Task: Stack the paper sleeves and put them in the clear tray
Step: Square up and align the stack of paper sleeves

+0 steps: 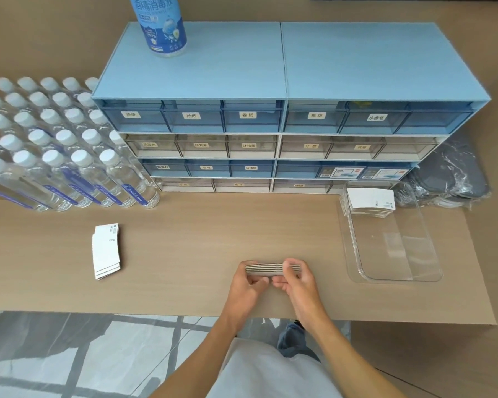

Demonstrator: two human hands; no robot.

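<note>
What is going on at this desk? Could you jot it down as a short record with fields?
activity: a person squares up a stack of paper sleeves
left hand: grips the held stack at its left end
right hand: grips the same stack at its right end
clear tray: on the right of the desk, holding one sleeve pile at its far end
loose pile: lying on the desk to the left, untouched
behind: drawer cabinet, rows of water bottles at left
left to do: held stack and loose pile not yet in the tray
</note>
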